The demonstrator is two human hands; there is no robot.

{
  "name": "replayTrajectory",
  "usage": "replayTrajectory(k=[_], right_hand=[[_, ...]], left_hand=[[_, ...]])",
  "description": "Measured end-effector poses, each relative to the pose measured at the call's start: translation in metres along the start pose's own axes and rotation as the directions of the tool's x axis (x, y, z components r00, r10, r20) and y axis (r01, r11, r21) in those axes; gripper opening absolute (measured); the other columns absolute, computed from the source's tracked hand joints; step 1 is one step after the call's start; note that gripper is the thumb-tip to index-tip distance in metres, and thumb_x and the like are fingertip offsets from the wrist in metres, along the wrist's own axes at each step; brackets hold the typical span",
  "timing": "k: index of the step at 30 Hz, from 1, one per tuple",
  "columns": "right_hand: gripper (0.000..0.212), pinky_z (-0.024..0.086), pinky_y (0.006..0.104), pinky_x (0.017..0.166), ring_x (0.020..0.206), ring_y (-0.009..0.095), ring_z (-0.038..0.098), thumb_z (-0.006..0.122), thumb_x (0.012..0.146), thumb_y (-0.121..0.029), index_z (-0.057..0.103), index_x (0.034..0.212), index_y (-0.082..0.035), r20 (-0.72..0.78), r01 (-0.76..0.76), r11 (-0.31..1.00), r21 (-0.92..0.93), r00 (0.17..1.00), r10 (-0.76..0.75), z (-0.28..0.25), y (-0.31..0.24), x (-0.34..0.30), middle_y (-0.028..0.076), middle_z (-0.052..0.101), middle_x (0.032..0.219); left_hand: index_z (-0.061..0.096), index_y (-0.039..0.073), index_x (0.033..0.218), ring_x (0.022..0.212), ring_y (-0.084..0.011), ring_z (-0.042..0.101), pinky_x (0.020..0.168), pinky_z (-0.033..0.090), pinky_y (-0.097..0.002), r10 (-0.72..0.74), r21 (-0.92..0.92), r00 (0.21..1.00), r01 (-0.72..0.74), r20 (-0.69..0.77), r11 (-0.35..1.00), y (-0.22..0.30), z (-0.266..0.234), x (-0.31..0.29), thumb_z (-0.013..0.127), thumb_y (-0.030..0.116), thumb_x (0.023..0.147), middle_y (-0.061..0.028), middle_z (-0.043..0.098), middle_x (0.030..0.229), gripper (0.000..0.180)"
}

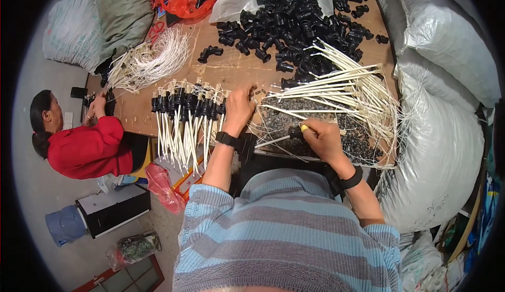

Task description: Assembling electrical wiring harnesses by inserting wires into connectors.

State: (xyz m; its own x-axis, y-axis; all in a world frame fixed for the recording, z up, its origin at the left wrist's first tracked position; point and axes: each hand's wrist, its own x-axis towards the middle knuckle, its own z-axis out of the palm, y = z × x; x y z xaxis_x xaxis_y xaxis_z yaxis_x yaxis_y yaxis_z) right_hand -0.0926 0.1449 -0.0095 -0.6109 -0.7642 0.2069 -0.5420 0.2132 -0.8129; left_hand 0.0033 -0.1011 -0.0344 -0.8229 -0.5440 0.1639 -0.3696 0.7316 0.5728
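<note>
My right hand, with a yellow cover on one fingertip, is closed on a black plastic socket. A white tube runs from that socket toward the left. My left hand is at the table's near middle, its fingers pinched together by some small dark pieces; what they hold is too small to make out. Under and between my hands spreads a layer of small dark grey parts. White tubes with thin wires lie in a loose pile beyond and right of my right hand.
Black sockets are heaped at the table's far side. Tubes fitted with black sockets hang over the near edge at left, below a white wire bundle. A person in red works at far left. Stuffed white sacks crowd the right.
</note>
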Motion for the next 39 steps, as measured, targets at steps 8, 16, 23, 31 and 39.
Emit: replayTrajectory(k=[8, 16, 23, 31, 39], right_hand=[[0.009, 0.042, 0.0367, 0.046, 0.050, 0.029, 0.058, 0.062, 0.080, -0.012, 0.069, 0.084, -0.007, -0.039, -0.063, 0.997, 0.055, 0.997, 0.065, 0.003, 0.003, 0.007, 0.014, 0.056, 0.057], [0.013, 0.041, 0.0334, 0.047, 0.047, 0.025, 0.056, 0.061, 0.080, -0.015, 0.069, 0.082, -0.005, -0.101, -0.258, 0.957, 0.129, 0.957, 0.272, 0.000, 0.011, 0.011, 0.014, 0.056, 0.057], [0.013, 0.047, 0.0382, 0.055, 0.063, 0.033, 0.064, 0.059, 0.080, -0.013, 0.069, 0.084, -0.005, -0.097, -0.238, 0.958, 0.161, 0.962, 0.256, 0.013, 0.008, 0.021, 0.017, 0.063, 0.069], [0.010, 0.043, 0.0414, 0.048, 0.052, 0.034, 0.058, 0.059, 0.083, -0.013, 0.066, 0.080, -0.007, -0.210, -0.086, 0.996, -0.038, 0.975, 0.076, 0.014, -0.011, 0.016, 0.016, 0.058, 0.058], [0.005, 0.041, 0.0378, 0.042, 0.048, 0.028, 0.056, 0.058, 0.083, -0.013, 0.059, 0.078, -0.010, -0.255, 0.116, 0.918, -0.378, 0.941, -0.224, 0.020, -0.005, 0.010, 0.009, 0.057, 0.061]], left_hand=[[0.067, 0.004, 0.105, 0.078, -0.0263, 0.066, 0.072, 0.053, -0.0347, 0.044, -0.010, 0.993, -0.046, -0.111, 0.999, 0.015, -0.003, 0.009, 0.069, -0.005, 0.070, -0.0136, 0.068, 0.090, 0.036], [0.067, 0.002, 0.086, 0.072, -0.0116, 0.060, 0.067, 0.048, -0.0252, -0.218, -0.391, 0.968, 0.248, 0.121, 0.886, 0.038, 0.001, 0.006, 0.065, -0.006, 0.075, -0.0029, 0.065, 0.079, 0.014], [0.070, 0.007, 0.083, 0.073, -0.0221, 0.066, 0.066, 0.052, -0.0303, 0.296, -0.390, 0.945, -0.328, -0.142, 0.860, 0.114, 0.016, -0.037, 0.063, -0.005, 0.070, -0.0082, 0.068, 0.081, 0.019], [0.069, 0.004, 0.089, 0.068, -0.0226, 0.063, 0.061, 0.050, -0.0293, 0.131, -0.427, 0.985, -0.166, -0.110, 0.889, 0.110, 0.013, -0.040, 0.061, -0.008, 0.070, -0.0086, 0.066, 0.078, 0.024], [0.070, 0.001, 0.091, 0.068, -0.0079, 0.062, 0.062, 0.050, -0.0214, -0.285, -0.732, 0.948, 0.292, 0.139, 0.616, 0.099, 0.026, -0.043, 0.058, -0.005, 0.073, -0.0039, 0.068, 0.077, 0.023]])
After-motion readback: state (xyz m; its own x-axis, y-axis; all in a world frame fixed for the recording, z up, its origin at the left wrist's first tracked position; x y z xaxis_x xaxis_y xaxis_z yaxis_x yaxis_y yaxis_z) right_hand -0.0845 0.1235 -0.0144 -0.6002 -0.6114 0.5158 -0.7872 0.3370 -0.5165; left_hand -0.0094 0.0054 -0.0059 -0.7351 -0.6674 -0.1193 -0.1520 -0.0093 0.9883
